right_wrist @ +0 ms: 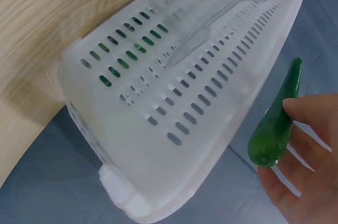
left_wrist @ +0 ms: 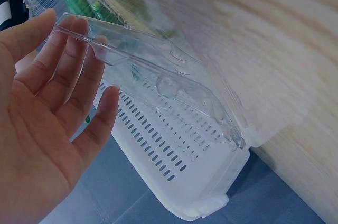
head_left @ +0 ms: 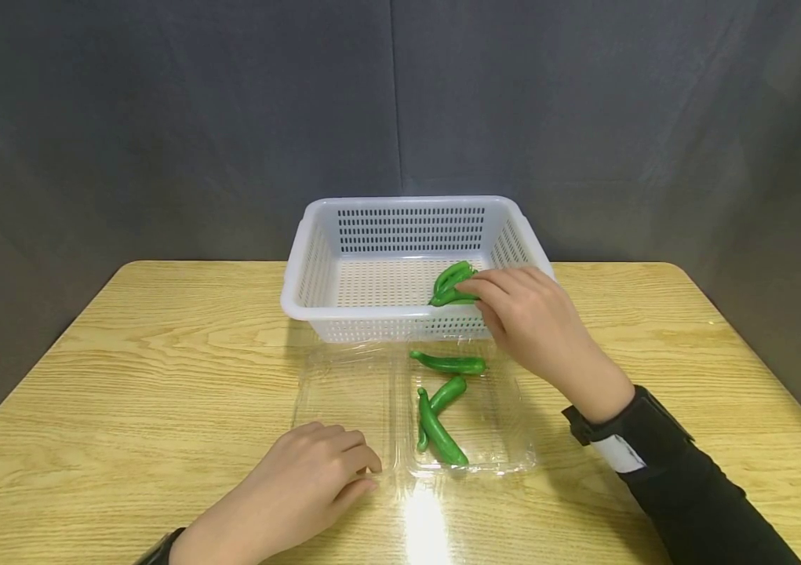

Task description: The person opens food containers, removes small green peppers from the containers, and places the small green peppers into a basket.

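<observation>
Over the near right part of a white slotted basket (head_left: 400, 312), my right hand (head_left: 530, 314) pinches a green pepper (right_wrist: 277, 121) between thumb and fingers. Several more green peppers (head_left: 451, 276) lie in the basket beneath it. In front stands a clear plastic clamshell box (head_left: 506, 408), opened flat. Its right half holds three peppers (head_left: 442, 435), two crossed and one apart near the back. My left hand (head_left: 308, 479) is at the front left of the clear lid (head_left: 347, 392), fingers loosely bent. In the left wrist view its fingertips (left_wrist: 79, 26) are close to the lid's edge; contact is unclear.
Everything stands on a wood-grain table (head_left: 125, 392). A dark grey curtain (head_left: 231, 118) hangs behind the basket and along both sides. The basket's raised front wall stands between its contents and the clear box.
</observation>
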Demonstrator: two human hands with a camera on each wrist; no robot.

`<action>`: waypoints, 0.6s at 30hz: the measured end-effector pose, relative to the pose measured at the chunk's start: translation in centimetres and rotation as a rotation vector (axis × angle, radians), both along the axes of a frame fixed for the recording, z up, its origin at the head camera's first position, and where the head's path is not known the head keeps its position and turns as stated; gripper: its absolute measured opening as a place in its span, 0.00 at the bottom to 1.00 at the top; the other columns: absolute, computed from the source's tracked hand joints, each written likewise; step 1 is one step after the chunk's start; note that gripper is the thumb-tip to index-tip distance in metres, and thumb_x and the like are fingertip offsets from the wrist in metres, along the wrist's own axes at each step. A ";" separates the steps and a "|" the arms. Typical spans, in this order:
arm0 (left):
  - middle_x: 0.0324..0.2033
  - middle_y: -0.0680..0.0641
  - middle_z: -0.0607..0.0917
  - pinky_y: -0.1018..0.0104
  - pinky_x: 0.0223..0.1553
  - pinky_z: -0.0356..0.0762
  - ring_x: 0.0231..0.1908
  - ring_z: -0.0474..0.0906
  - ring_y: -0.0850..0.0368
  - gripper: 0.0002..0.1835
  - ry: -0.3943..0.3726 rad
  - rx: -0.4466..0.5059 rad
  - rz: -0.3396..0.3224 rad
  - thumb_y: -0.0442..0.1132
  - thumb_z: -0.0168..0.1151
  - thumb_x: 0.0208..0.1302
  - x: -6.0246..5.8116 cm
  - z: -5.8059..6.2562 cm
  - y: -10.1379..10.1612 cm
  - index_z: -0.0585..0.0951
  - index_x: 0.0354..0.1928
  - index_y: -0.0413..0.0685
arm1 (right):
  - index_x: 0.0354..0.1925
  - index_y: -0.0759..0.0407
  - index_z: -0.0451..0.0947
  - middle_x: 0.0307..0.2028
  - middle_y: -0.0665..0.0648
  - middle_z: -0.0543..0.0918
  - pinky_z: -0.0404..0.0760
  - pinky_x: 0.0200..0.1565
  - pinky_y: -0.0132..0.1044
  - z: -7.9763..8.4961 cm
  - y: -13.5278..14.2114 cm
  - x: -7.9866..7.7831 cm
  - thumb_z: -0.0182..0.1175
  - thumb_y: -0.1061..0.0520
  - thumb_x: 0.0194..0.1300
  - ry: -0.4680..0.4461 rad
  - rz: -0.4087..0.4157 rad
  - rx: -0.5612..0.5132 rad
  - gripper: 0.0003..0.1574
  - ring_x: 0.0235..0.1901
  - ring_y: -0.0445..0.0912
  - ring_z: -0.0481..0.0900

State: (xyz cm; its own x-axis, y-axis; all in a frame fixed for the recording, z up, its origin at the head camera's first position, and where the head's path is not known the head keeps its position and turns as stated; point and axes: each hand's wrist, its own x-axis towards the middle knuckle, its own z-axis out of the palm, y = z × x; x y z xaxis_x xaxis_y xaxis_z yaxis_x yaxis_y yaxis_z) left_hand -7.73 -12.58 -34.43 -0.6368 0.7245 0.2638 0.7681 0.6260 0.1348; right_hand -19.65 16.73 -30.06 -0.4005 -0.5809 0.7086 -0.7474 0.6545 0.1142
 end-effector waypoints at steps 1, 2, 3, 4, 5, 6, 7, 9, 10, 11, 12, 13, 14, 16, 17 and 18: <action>0.32 0.60 0.83 0.66 0.36 0.76 0.32 0.78 0.65 0.04 -0.001 0.000 0.000 0.45 0.68 0.64 0.0 0.0 0.0 0.86 0.36 0.54 | 0.45 0.63 0.84 0.41 0.59 0.86 0.78 0.52 0.49 0.0 0.1 -0.1 0.63 0.72 0.58 -0.005 -0.005 0.000 0.16 0.43 0.56 0.82; 0.32 0.60 0.83 0.66 0.36 0.76 0.32 0.78 0.65 0.04 -0.003 -0.001 0.000 0.45 0.68 0.64 0.0 0.0 0.0 0.86 0.36 0.54 | 0.45 0.63 0.83 0.41 0.60 0.86 0.78 0.52 0.49 -0.1 0.1 -0.1 0.63 0.72 0.58 -0.008 -0.009 0.000 0.16 0.43 0.57 0.82; 0.32 0.60 0.83 0.66 0.36 0.76 0.32 0.78 0.65 0.04 -0.005 -0.002 0.000 0.45 0.68 0.64 0.0 0.0 0.0 0.86 0.36 0.54 | 0.46 0.63 0.83 0.41 0.60 0.85 0.77 0.53 0.49 -0.1 0.2 -0.2 0.64 0.72 0.57 -0.011 -0.012 0.002 0.17 0.43 0.57 0.82; 0.32 0.60 0.83 0.66 0.37 0.76 0.32 0.78 0.65 0.04 -0.007 -0.002 0.001 0.45 0.68 0.64 0.0 0.0 0.0 0.86 0.37 0.54 | 0.46 0.63 0.83 0.41 0.60 0.85 0.77 0.53 0.49 -0.2 0.3 -0.2 0.64 0.72 0.57 -0.014 -0.014 0.004 0.17 0.43 0.57 0.82; 0.32 0.60 0.83 0.66 0.37 0.76 0.32 0.78 0.66 0.04 -0.009 -0.002 0.001 0.45 0.68 0.64 0.0 0.0 0.0 0.86 0.37 0.54 | 0.46 0.63 0.83 0.41 0.60 0.85 0.77 0.53 0.49 -0.2 0.3 -0.3 0.64 0.72 0.57 -0.017 -0.016 0.005 0.17 0.44 0.57 0.82; 0.32 0.60 0.83 0.66 0.37 0.76 0.32 0.78 0.66 0.04 -0.010 -0.001 0.001 0.45 0.68 0.64 0.0 0.0 0.0 0.86 0.37 0.54 | 0.46 0.63 0.83 0.42 0.60 0.85 0.77 0.54 0.49 -0.2 0.3 -0.3 0.64 0.72 0.57 -0.020 -0.016 0.005 0.17 0.44 0.57 0.82; 0.32 0.60 0.83 0.66 0.37 0.77 0.32 0.78 0.66 0.04 -0.011 0.000 0.001 0.45 0.68 0.64 0.0 0.0 0.0 0.86 0.37 0.54 | 0.46 0.63 0.83 0.42 0.60 0.85 0.77 0.54 0.49 -0.3 0.4 -0.4 0.64 0.72 0.57 -0.022 -0.017 0.006 0.17 0.44 0.57 0.82; 0.32 0.60 0.83 0.65 0.37 0.77 0.32 0.78 0.66 0.04 -0.011 0.002 0.002 0.45 0.68 0.64 0.0 0.0 0.0 0.86 0.37 0.54 | 0.46 0.64 0.83 0.42 0.60 0.85 0.77 0.54 0.49 -0.3 0.5 -0.5 0.64 0.72 0.57 -0.025 -0.013 0.006 0.17 0.45 0.57 0.82; 0.32 0.60 0.83 0.65 0.37 0.77 0.32 0.78 0.66 0.04 -0.009 0.003 0.002 0.45 0.68 0.64 0.0 0.0 0.0 0.86 0.37 0.54 | 0.46 0.64 0.83 0.42 0.60 0.85 0.77 0.54 0.49 -0.3 0.5 -0.5 0.64 0.72 0.57 -0.026 -0.014 0.006 0.17 0.45 0.57 0.82; 0.32 0.60 0.83 0.65 0.38 0.77 0.32 0.78 0.66 0.04 -0.006 0.003 0.002 0.45 0.68 0.64 0.0 0.0 0.0 0.86 0.37 0.54 | 0.46 0.64 0.83 0.42 0.60 0.85 0.77 0.54 0.49 -0.4 0.5 -0.5 0.65 0.72 0.57 -0.026 -0.014 0.005 0.17 0.45 0.57 0.82; 0.32 0.60 0.83 0.65 0.38 0.77 0.32 0.78 0.65 0.04 -0.003 0.004 0.002 0.44 0.68 0.63 0.0 0.0 0.0 0.86 0.36 0.54 | 0.46 0.64 0.83 0.42 0.61 0.85 0.77 0.54 0.50 -0.4 0.6 -0.6 0.65 0.72 0.57 -0.026 -0.015 0.005 0.17 0.45 0.57 0.82; 0.32 0.60 0.83 0.65 0.38 0.78 0.32 0.78 0.65 0.04 0.000 0.003 0.003 0.44 0.68 0.63 0.0 0.0 0.0 0.86 0.36 0.54 | 0.45 0.64 0.83 0.42 0.61 0.85 0.77 0.54 0.50 -0.4 0.6 -0.6 0.65 0.72 0.57 -0.027 -0.017 0.005 0.17 0.45 0.58 0.82; 0.32 0.60 0.83 0.65 0.38 0.78 0.32 0.78 0.65 0.04 0.002 0.003 0.004 0.44 0.69 0.63 0.0 0.0 0.0 0.86 0.36 0.54 | 0.45 0.63 0.83 0.42 0.61 0.85 0.77 0.53 0.50 -0.4 0.7 -0.6 0.66 0.73 0.57 -0.027 -0.019 0.006 0.17 0.45 0.58 0.82; 0.32 0.60 0.83 0.64 0.38 0.78 0.32 0.78 0.65 0.04 0.004 0.002 0.006 0.44 0.69 0.63 0.0 0.0 0.0 0.86 0.36 0.54 | 0.45 0.63 0.83 0.42 0.61 0.85 0.77 0.53 0.50 -0.5 0.7 -0.7 0.66 0.73 0.56 -0.027 -0.022 0.006 0.17 0.46 0.58 0.82; 0.32 0.60 0.83 0.64 0.38 0.78 0.32 0.78 0.65 0.04 0.003 0.003 0.006 0.44 0.69 0.63 0.0 0.0 0.0 0.86 0.36 0.54 | 0.45 0.63 0.83 0.42 0.60 0.85 0.77 0.53 0.50 -0.5 0.8 -0.8 0.66 0.73 0.56 -0.025 -0.022 0.006 0.17 0.46 0.58 0.82; 0.32 0.60 0.83 0.64 0.38 0.78 0.32 0.78 0.65 0.04 0.003 0.002 0.006 0.44 0.69 0.63 0.0 0.0 0.0 0.86 0.36 0.54 | 0.45 0.63 0.83 0.42 0.60 0.85 0.78 0.52 0.50 -0.5 0.8 -0.8 0.65 0.74 0.56 -0.024 -0.022 0.007 0.18 0.46 0.57 0.82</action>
